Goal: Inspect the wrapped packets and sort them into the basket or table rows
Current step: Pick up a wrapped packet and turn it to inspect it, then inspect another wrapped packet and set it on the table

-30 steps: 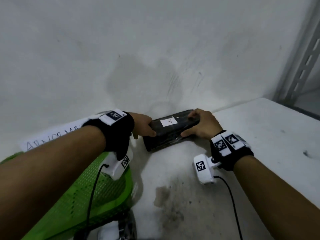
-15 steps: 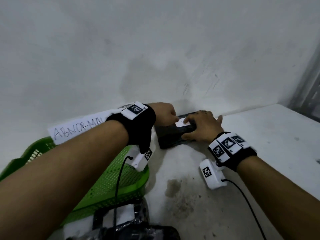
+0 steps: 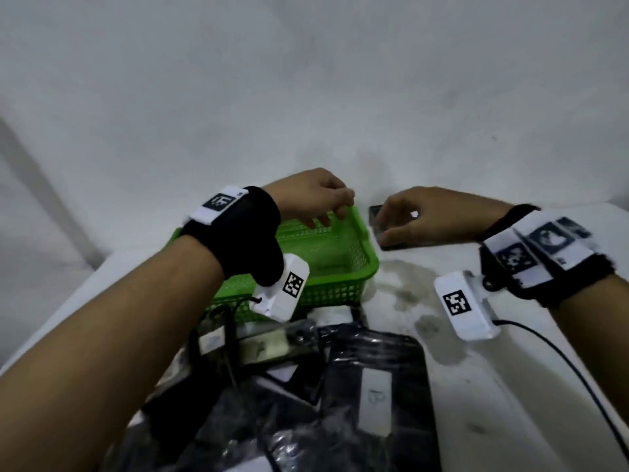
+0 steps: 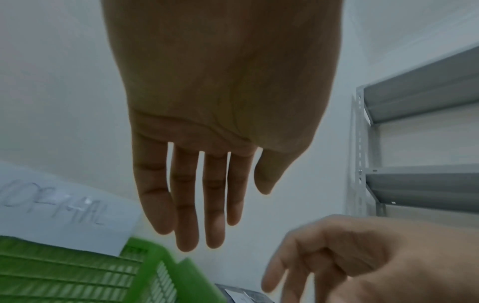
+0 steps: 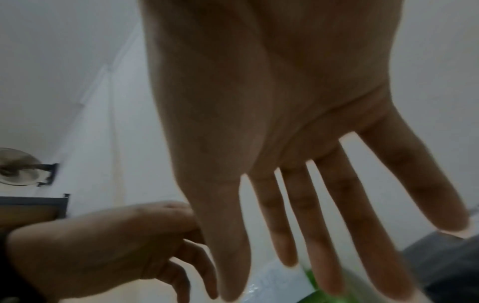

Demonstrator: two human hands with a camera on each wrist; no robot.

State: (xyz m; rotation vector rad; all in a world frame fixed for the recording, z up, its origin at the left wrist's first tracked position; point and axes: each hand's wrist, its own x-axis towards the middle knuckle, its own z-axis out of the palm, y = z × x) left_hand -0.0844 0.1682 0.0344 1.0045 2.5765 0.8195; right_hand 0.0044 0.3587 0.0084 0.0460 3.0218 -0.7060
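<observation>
A: Head view: both hands are empty over the far side of the white worktop (image 3: 561, 386). The left hand (image 3: 308, 195) hangs with fingers loosely drooped, gripping nothing, above the far rim of the green mesh plastic basket (image 3: 340, 264).

B: And the right hand (image 3: 429, 216)?

A: Fingers relaxed and spread, nothing in them. Just beyond its fingertips lies a dark plastic-wrapped packet with a white label (image 3: 376, 212), flat on the worktop against the wall, just beside the basket's right corner. My read: it was judged fine, so it starts a table row rather than going in the basket.

B: Left wrist view backs that up: straight fingers (image 4: 186, 205), with a white paper sign with handwritten letters (image 4: 64, 215) standing behind the basket.

A: I'd guess that sign marks the basket for rejects. Nearer than both wrists sits the heap of dark wrapped packets with white labels (image 3: 357, 403), unsorted, close to the person for easy picking. Whether the basket holds any packets, I can't tell.
</observation>
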